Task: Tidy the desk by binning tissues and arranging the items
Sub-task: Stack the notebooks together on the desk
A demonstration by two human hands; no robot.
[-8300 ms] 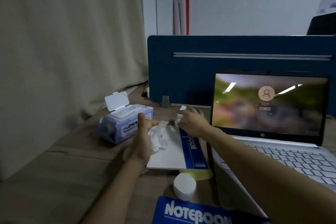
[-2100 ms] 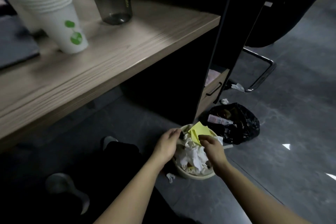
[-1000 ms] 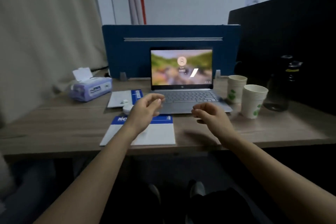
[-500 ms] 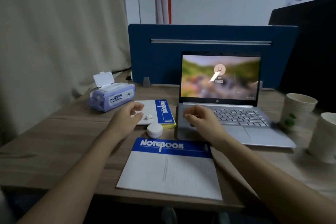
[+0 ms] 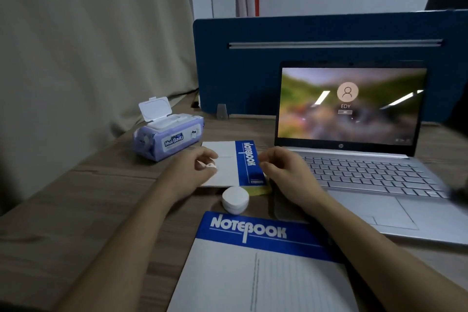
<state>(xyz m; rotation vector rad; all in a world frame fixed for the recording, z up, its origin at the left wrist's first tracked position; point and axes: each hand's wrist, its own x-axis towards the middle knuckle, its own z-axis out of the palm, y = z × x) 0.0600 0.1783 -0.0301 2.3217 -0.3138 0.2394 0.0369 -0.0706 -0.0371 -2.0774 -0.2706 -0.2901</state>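
My left hand (image 5: 190, 168) rests on the small white-and-blue notebook (image 5: 229, 159), thumb and fingertips pinched on a small white object (image 5: 210, 165). My right hand (image 5: 285, 172) hovers at that notebook's right edge, fingers loosely curled with nothing in them. A yellow pad (image 5: 258, 190) pokes out from under the small notebook. Just in front of it stands a round white case (image 5: 235, 199). A larger notebook (image 5: 253, 266) lies nearest me. A purple wet-wipe pack (image 5: 168, 135) with its lid up sits at the back left. No loose tissues show on the desk.
An open laptop (image 5: 354, 167) with a lit screen fills the right side of the wooden desk (image 5: 88, 210). A blue divider panel (image 5: 253, 66) stands behind it. A beige curtain (image 5: 88, 45) hangs along the left.
Since the trip to the bin, both hands are back over the desk. In the last half second my left hand closed its fingertips on the small white object; my view moved closer.
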